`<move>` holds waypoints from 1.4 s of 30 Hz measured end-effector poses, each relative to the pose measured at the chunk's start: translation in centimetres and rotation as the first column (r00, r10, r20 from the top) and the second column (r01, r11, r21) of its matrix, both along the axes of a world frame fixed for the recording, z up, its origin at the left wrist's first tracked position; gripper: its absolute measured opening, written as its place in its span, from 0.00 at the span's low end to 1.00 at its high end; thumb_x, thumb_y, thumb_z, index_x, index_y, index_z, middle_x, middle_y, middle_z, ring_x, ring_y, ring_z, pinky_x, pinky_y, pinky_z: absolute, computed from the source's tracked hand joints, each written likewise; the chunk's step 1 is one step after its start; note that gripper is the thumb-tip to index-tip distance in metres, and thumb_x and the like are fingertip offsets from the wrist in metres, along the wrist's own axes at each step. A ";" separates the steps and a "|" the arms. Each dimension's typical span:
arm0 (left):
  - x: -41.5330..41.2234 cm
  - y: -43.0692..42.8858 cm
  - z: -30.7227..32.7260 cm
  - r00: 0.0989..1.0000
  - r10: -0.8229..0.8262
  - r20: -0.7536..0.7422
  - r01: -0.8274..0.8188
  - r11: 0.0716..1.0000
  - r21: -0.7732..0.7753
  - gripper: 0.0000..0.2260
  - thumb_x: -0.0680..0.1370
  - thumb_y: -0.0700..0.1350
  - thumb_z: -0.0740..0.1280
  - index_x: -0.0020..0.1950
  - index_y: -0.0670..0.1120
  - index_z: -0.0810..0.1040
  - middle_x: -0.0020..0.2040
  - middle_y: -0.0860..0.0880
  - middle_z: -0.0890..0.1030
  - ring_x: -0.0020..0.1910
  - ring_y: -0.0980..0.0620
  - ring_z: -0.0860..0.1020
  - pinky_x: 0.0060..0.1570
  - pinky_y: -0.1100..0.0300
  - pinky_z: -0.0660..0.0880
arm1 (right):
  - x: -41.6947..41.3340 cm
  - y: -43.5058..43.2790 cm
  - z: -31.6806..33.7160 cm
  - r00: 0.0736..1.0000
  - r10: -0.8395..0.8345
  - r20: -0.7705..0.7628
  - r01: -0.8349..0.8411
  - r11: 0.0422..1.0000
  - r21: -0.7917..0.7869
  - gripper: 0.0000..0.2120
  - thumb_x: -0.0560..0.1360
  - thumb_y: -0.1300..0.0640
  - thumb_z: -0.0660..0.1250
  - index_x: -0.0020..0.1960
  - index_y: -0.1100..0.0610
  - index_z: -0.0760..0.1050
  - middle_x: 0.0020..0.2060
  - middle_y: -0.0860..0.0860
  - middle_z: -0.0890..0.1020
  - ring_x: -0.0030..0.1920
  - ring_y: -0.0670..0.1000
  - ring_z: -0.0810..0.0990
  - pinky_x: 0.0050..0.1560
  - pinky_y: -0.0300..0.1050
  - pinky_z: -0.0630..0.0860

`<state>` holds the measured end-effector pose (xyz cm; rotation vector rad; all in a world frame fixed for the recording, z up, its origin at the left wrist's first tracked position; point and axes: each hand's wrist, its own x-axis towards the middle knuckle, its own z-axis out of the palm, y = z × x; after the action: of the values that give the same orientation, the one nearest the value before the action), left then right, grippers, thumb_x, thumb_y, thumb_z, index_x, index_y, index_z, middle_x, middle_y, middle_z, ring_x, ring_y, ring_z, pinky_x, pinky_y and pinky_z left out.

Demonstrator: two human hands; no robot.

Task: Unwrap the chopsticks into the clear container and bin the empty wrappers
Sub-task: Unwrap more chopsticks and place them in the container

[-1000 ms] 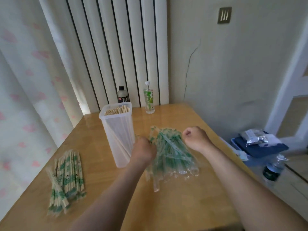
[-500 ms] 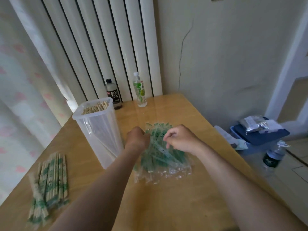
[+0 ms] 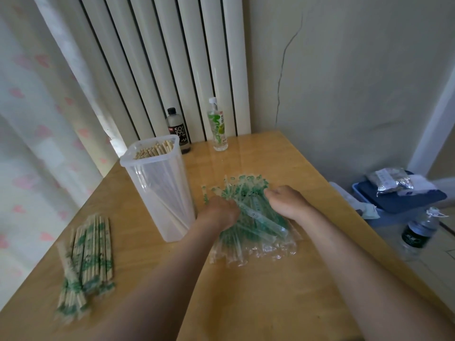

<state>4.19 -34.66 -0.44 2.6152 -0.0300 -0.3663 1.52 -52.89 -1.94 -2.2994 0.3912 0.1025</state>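
While your left hand (image 3: 219, 212) and right hand (image 3: 288, 203) rest on the heap of clear green-printed empty wrappers (image 3: 258, 232), fingers bend into it; grip cannot be told. Tall clear plastic container (image 3: 157, 198), holding bare chopsticks (image 3: 152, 151), stands just left; wrapped chopsticks (image 3: 91, 254) lie well apart.

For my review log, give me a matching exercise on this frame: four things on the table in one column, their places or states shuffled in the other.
1 clear container
2 wrapped chopsticks
3 empty wrappers
4 soda bottle

a under the left hand and right hand
b near the left edge of the table
c at the table's back, by the radiator
d holding bare chopsticks

Pairs: 1-d, 2-b, 3-a, 4-c.
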 end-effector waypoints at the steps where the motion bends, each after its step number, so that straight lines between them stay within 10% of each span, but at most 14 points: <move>1: -0.1 -0.2 0.1 1.000 -0.001 -0.023 0.001 1.000 0.005 0.28 0.85 0.56 0.52 0.74 0.34 0.65 0.52 0.41 0.80 0.47 0.46 0.79 0.50 0.55 0.75 | 0.1 0.4 0.0 1.000 0.017 -0.006 -0.017 1.000 0.013 0.29 0.85 0.41 0.51 0.54 0.64 0.79 0.43 0.59 0.81 0.49 0.58 0.83 0.50 0.48 0.74; 5: 0.2 -1.1 0.1 0.999 0.004 -0.034 -0.007 0.995 -0.097 0.23 0.84 0.54 0.57 0.69 0.38 0.71 0.56 0.42 0.80 0.51 0.46 0.80 0.48 0.55 0.76 | 0.1 2.2 0.5 0.997 0.060 -0.039 -0.059 0.998 0.030 0.28 0.85 0.41 0.51 0.75 0.59 0.70 0.74 0.57 0.72 0.70 0.57 0.74 0.65 0.50 0.71; 12: 0.8 -2.0 0.3 0.999 -0.009 0.033 0.018 0.960 -0.280 0.10 0.83 0.47 0.60 0.41 0.50 0.69 0.41 0.50 0.75 0.39 0.53 0.73 0.39 0.57 0.71 | 0.9 3.2 -0.5 0.993 0.117 -0.008 -0.117 0.992 0.037 0.26 0.85 0.42 0.52 0.72 0.59 0.70 0.49 0.53 0.79 0.46 0.50 0.78 0.41 0.44 0.69; 19: 1.6 -0.9 -0.2 0.997 0.077 0.022 -0.068 0.957 -0.283 0.12 0.83 0.53 0.61 0.50 0.45 0.74 0.43 0.48 0.78 0.42 0.49 0.78 0.43 0.56 0.78 | 0.9 2.9 -1.6 0.995 0.095 0.030 -0.097 0.990 0.105 0.33 0.84 0.38 0.51 0.83 0.54 0.52 0.82 0.51 0.57 0.81 0.54 0.58 0.77 0.52 0.58; 29: 1.6 -0.2 0.2 0.997 0.076 0.015 -0.070 0.969 -0.237 0.19 0.81 0.59 0.63 0.53 0.43 0.78 0.36 0.50 0.73 0.33 0.53 0.72 0.27 0.61 0.64 | 1.1 2.6 -2.5 0.993 0.054 0.106 -0.081 0.958 0.273 0.24 0.82 0.38 0.56 0.78 0.31 0.59 0.80 0.43 0.61 0.81 0.53 0.57 0.77 0.59 0.62; 38: 1.1 -0.2 0.9 1.000 0.011 -0.029 -0.016 0.987 -0.161 0.07 0.81 0.46 0.64 0.45 0.43 0.72 0.39 0.48 0.71 0.35 0.51 0.70 0.31 0.59 0.66 | -0.1 3.1 -2.6 0.994 0.038 0.098 -0.064 0.958 0.280 0.28 0.81 0.44 0.53 0.81 0.35 0.55 0.75 0.46 0.67 0.73 0.50 0.67 0.70 0.55 0.65; 42: 0.6 0.0 1.0 0.998 0.056 -0.012 -0.058 0.975 -0.216 0.15 0.82 0.43 0.59 0.65 0.35 0.73 0.39 0.46 0.73 0.32 0.52 0.68 0.27 0.60 0.64 | -0.7 3.2 -3.0 0.988 0.000 0.155 -0.046 0.954 0.296 0.29 0.85 0.50 0.54 0.84 0.48 0.51 0.82 0.45 0.56 0.81 0.51 0.57 0.79 0.51 0.57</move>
<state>4.77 -34.66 0.55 2.3939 0.0068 -0.3307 0.78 -49.66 -4.96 -1.9965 0.2501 -0.0044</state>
